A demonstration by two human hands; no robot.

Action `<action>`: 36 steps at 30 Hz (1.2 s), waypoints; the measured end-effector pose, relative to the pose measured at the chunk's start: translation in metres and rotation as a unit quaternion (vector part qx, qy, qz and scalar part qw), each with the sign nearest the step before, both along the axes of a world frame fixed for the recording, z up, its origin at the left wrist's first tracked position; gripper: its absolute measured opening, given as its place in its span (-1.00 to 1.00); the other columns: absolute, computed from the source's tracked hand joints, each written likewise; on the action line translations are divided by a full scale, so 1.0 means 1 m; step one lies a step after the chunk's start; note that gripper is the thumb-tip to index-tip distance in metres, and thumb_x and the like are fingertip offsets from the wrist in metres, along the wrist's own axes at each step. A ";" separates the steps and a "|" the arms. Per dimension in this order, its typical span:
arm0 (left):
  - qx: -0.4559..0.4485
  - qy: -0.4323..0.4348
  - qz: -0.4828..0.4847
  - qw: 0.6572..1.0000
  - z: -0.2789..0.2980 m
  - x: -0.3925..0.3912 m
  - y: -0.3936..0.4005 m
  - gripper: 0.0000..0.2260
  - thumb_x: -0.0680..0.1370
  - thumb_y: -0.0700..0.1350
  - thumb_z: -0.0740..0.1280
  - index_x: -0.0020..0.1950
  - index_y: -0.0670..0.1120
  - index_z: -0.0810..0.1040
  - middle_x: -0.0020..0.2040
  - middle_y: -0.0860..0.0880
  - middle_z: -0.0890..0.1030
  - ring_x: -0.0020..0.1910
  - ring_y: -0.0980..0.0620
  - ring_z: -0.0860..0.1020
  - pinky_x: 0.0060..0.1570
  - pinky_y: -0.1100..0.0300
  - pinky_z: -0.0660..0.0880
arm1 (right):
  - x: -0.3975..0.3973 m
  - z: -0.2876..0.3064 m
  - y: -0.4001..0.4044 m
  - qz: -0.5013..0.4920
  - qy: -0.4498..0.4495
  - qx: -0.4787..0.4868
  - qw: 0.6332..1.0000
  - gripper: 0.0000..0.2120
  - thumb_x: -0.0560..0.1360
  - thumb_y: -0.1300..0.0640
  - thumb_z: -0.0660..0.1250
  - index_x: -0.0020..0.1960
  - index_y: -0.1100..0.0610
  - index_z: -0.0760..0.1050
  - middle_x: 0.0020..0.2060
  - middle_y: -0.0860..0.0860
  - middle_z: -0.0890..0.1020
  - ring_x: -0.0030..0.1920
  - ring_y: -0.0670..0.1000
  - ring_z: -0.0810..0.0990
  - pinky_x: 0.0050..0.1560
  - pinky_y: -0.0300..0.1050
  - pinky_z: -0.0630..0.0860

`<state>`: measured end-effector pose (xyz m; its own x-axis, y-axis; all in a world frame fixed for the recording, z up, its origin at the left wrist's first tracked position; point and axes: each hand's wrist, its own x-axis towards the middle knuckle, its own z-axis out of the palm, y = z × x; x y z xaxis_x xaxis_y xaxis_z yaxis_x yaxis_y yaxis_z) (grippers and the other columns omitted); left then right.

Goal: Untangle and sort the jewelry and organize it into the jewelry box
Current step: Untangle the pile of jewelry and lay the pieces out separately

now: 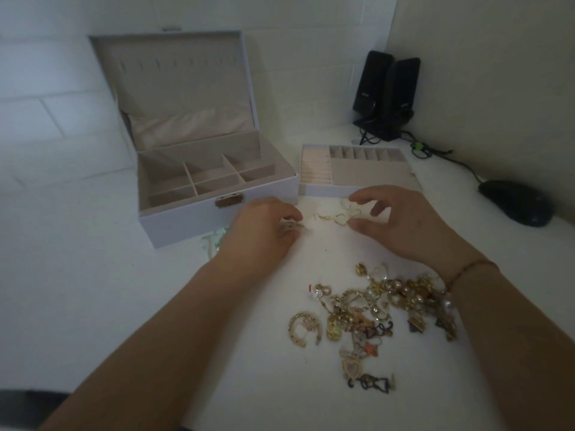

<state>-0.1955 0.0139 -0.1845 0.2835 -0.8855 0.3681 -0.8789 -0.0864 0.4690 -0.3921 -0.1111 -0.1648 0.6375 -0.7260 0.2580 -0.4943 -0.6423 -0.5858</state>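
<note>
A white jewelry box (183, 213) stands open at the left, lid up, its divided compartments bare. Its removable tray (354, 189) lies to the right of it. A gold chain with a heart link (334, 218) stretches on the white table between my hands. My left hand (264, 231) pinches one small pale end of it in front of the box. My right hand (401, 219) has thumb and fingers curled around the other end, just in front of the tray. A tangled pile of gold, pearl and dark jewelry (373, 312) lies near my right wrist.
Two black speakers (385, 94) stand in the back right corner with cables trailing. A black mouse (516, 202) sits at the right edge. A small greenish item (213, 239) peeks out beside the box under my left hand. A gold hoop (303, 329) lies left of the pile.
</note>
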 end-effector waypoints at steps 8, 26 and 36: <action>0.011 -0.031 0.031 0.999 0.001 0.001 0.002 -0.79 0.50 -0.04 0.41 0.13 0.01 0.65 0.09 0.03 0.63 0.06 -0.01 0.56 0.07 0.13 0.50 | 0.004 -0.006 -0.001 0.078 0.057 -0.022 0.995 -0.75 0.41 0.00 0.45 0.09 -0.10 0.61 0.22 -0.11 0.51 0.20 -0.15 0.46 0.17 -0.22 0.37; 0.044 -0.067 -0.026 0.996 0.002 -0.010 -0.003 -0.73 0.54 -0.11 0.38 0.24 -0.01 0.61 0.17 -0.03 0.54 0.10 -0.13 0.56 0.11 -0.04 0.50 | -0.005 -0.007 -0.001 0.131 0.180 -0.008 0.975 -0.51 0.45 -0.13 0.36 0.36 -0.17 0.37 0.43 -0.12 0.20 0.43 -0.03 0.14 0.39 -0.15 0.15; 0.065 -0.040 -0.152 0.985 0.038 0.004 0.034 -0.94 0.50 0.04 0.39 -0.13 0.08 0.61 -0.32 0.10 0.53 -0.33 0.11 0.50 -0.30 0.27 0.43 | -0.023 0.027 0.026 0.310 0.159 0.070 0.935 -0.86 0.39 -0.13 0.43 -0.07 -0.16 0.65 -0.17 -0.16 0.58 -0.01 -0.09 0.52 -0.01 -0.36 0.38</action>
